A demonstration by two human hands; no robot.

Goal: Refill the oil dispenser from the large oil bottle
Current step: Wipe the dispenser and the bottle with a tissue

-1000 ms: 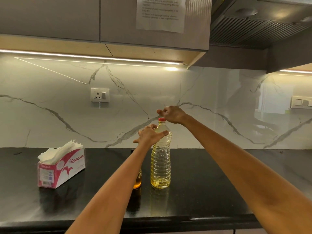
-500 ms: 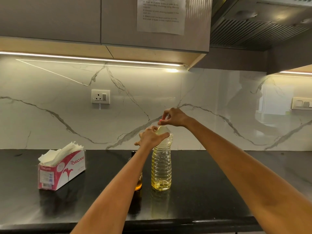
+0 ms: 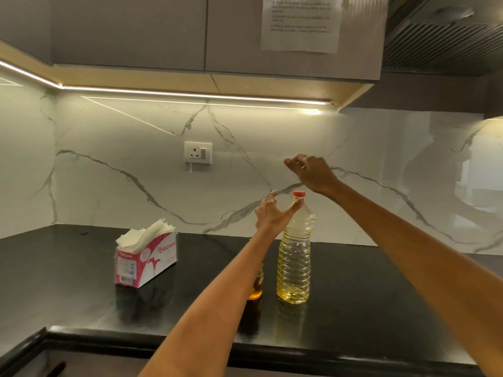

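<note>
Black stone countertop (image 3: 81, 281) carries the upright, red-capped clear plastic oil bottle (image 3: 294, 257). Its neck is flanked by the left hand (image 3: 275, 214), fingers spread; the right hand (image 3: 313, 172), fingers curled, is raised above the cap, contents indiscernible.

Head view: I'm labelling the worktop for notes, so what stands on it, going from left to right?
Tissue box → small oil dispenser, mostly hidden behind the left forearm → large oil bottle with its red cap on.
</note>
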